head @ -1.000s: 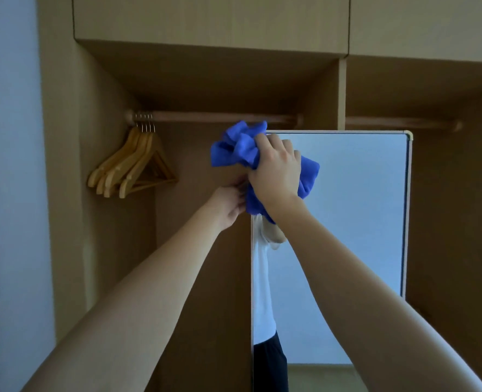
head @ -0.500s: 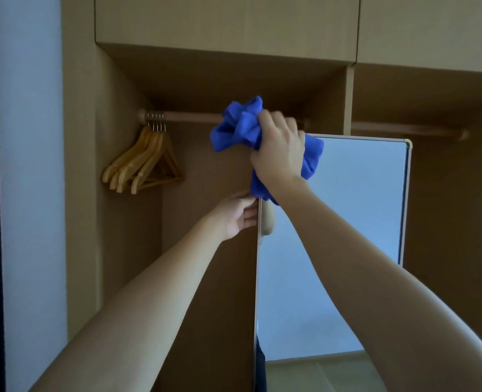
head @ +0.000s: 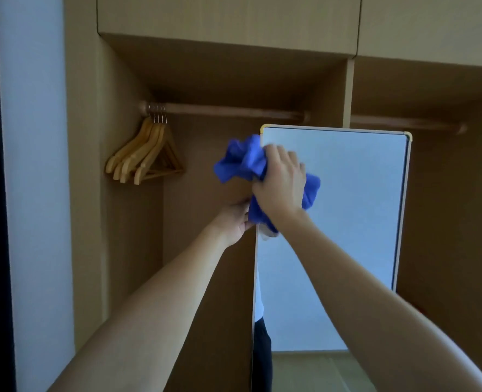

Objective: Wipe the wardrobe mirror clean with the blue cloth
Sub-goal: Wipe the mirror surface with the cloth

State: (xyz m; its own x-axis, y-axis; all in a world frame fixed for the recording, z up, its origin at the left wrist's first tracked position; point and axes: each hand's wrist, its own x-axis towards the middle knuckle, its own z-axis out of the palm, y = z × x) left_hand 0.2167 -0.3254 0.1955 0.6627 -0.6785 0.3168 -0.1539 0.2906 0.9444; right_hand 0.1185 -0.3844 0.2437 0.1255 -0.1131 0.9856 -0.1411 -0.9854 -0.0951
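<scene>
The tall wardrobe mirror (head: 355, 210) stands inside the open wardrobe, its pale frame rounded at the top corners. My right hand (head: 280, 183) is closed on a bunched blue cloth (head: 241, 162) and presses it against the glass near the mirror's upper left edge. Part of the cloth sticks out past the left edge, and another fold shows to the right of my hand. My left hand (head: 235, 219) grips the mirror's left edge just below the cloth. The glass reflects a pale wall and a strip of a person's clothing.
Several wooden hangers (head: 146, 157) hang at the left end of a wooden rail (head: 228, 110). A vertical divider (head: 348, 94) splits the wardrobe, with closed upper cabinets (head: 228, 21) above. A white wall (head: 33, 193) runs down the left.
My right hand has brought the cloth down from the mirror's top left corner onto the glass below it. The view has tilted, so the mirror's top edge is uncovered. My left hand stays on the edge.
</scene>
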